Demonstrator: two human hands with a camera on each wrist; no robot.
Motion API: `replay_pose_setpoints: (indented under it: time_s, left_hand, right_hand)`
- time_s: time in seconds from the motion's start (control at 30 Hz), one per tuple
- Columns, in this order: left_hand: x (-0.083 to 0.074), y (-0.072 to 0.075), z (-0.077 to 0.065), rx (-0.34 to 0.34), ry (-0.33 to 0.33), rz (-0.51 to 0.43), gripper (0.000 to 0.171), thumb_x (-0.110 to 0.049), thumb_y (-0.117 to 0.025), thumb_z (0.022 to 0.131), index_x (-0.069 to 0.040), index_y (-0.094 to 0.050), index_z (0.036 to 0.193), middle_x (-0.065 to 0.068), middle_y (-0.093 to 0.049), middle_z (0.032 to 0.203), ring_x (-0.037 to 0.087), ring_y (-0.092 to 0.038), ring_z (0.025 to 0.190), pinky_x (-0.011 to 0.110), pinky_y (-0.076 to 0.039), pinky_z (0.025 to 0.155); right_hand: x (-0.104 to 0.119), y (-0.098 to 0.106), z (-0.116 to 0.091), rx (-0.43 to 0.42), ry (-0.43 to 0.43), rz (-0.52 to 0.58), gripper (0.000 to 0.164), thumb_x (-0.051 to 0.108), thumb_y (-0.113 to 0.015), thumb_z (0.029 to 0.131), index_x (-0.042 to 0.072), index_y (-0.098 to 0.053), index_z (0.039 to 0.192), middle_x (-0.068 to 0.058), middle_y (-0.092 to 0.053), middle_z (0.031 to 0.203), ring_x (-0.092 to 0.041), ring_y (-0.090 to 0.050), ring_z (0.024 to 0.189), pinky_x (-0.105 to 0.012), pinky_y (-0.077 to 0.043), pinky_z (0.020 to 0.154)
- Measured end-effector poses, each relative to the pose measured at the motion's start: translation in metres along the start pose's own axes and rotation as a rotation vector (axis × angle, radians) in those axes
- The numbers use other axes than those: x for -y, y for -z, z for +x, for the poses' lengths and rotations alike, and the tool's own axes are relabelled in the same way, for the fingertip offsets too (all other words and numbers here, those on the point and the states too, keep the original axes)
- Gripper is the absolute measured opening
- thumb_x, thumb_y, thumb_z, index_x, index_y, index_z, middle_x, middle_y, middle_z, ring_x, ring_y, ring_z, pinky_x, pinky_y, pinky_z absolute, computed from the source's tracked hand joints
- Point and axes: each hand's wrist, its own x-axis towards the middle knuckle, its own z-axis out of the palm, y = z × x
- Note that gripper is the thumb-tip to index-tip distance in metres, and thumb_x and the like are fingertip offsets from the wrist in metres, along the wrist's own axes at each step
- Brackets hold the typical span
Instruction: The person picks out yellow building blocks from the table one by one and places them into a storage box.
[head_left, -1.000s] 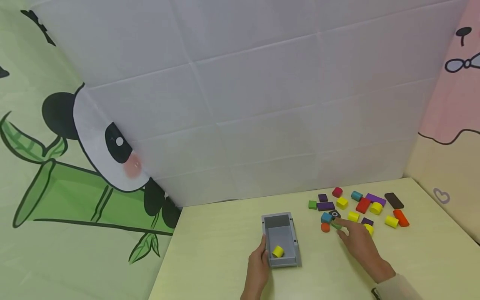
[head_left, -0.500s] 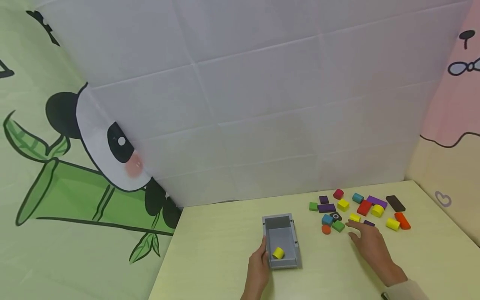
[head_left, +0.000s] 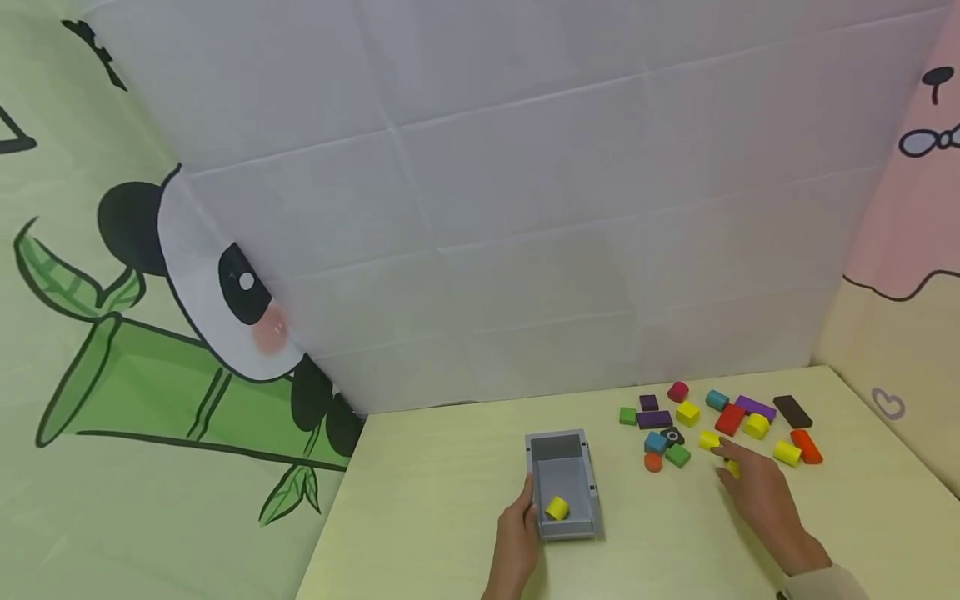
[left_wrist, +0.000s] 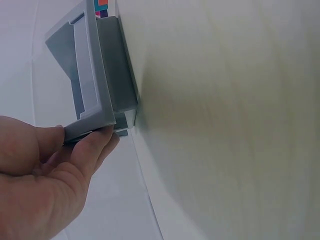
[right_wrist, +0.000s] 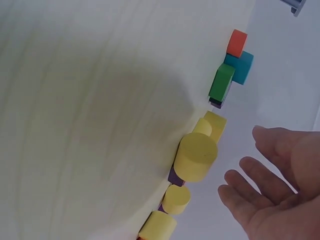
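My left hand (head_left: 516,537) grips the left side of a small grey open box (left_wrist: 121,85), which lies on the table with one yellow cylinder (head_left: 557,508) inside. In the left wrist view, thumb and fingers pinch the box's edge. My right hand (head_left: 761,492) hovers at the near side of the loose blocks, fingers spread apart and holding nothing. Beneath it is a yellow cylinder (right_wrist: 196,157), partly hidden by the hand in the head view. Right by its index fingertip sits a yellow block (head_left: 708,440). A green block (head_left: 678,455) lies left of that.
Several more blocks are scattered on the right of the table (head_left: 420,500), among them a blue block (head_left: 655,442), an orange piece (head_left: 653,462), a red block (head_left: 730,419) and a dark bar (head_left: 792,411). A white sheet (head_left: 480,208) hangs behind.
My right hand has moved right, away from the green block, to over the yellow pieces. The left hand and the grey box have stayed put.
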Motion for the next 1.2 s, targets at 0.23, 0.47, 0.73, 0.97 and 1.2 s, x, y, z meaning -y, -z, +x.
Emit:
replay_pose_setpoints:
  time_s: [0.23, 0.47, 0.73, 0.97, 1.2]
  left_hand:
    - [0.0, 0.0, 0.001, 0.015, 0.014, 0.0, 0.05, 0.006, -0.049, 0.108, 0.005, -0.041, 0.157, 0.028, -0.047, 0.156, 0.045, -0.049, 0.143, 0.056, -0.044, 0.115]
    - [-0.001, 0.001, 0.0, 0.009, 0.007, -0.001, 0.051, 0.005, -0.049, 0.108, 0.003, -0.042, 0.158, 0.027, -0.048, 0.155, 0.045, -0.05, 0.142, 0.055, -0.045, 0.115]
    - [-0.001, 0.001, 0.0, 0.007, 0.003, 0.0, 0.05, 0.005, -0.049, 0.108, 0.004, -0.042, 0.158, 0.027, -0.048, 0.155, 0.045, -0.05, 0.142, 0.055, -0.045, 0.115]
    - [-0.001, 0.0, 0.001, 0.007, 0.007, 0.014, 0.051, 0.005, -0.049, 0.108, 0.003, -0.042, 0.158, 0.027, -0.049, 0.156, 0.044, -0.05, 0.142, 0.056, -0.046, 0.115]
    - [-0.001, 0.0, 0.001, 0.008, 0.014, 0.007, 0.051, 0.005, -0.049, 0.108, 0.002, -0.042, 0.158, 0.026, -0.048, 0.156, 0.044, -0.049, 0.143, 0.055, -0.044, 0.116]
  right_hand:
    - [-0.009, -0.003, 0.004, 0.008, -0.005, -0.009, 0.039, -0.009, -0.079, 0.088, -0.013, -0.068, 0.125, -0.038, -0.057, 0.141, -0.062, -0.054, 0.125, -0.073, -0.049, 0.101]
    - [-0.014, -0.003, 0.005, 0.021, 0.006, -0.024, 0.04, -0.01, -0.078, 0.087, -0.015, -0.068, 0.125, -0.041, -0.056, 0.139, -0.063, -0.054, 0.123, -0.075, -0.047, 0.102]
    - [-0.019, -0.003, 0.007, 0.101, -0.048, -0.019, 0.035, -0.01, -0.075, 0.089, -0.016, -0.068, 0.123, -0.041, -0.06, 0.133, -0.062, -0.055, 0.123, -0.075, -0.046, 0.103]
    - [-0.023, -0.004, 0.009, 0.168, -0.043, -0.038, 0.025, -0.015, -0.072, 0.088, -0.016, -0.072, 0.113, -0.035, -0.07, 0.113, -0.058, -0.062, 0.111, -0.072, -0.052, 0.096]
    - [-0.022, -0.002, 0.008, 0.177, -0.06, -0.029, 0.024, -0.02, -0.063, 0.09, -0.016, -0.072, 0.113, -0.034, -0.072, 0.109, -0.058, -0.063, 0.109, -0.073, -0.051, 0.097]
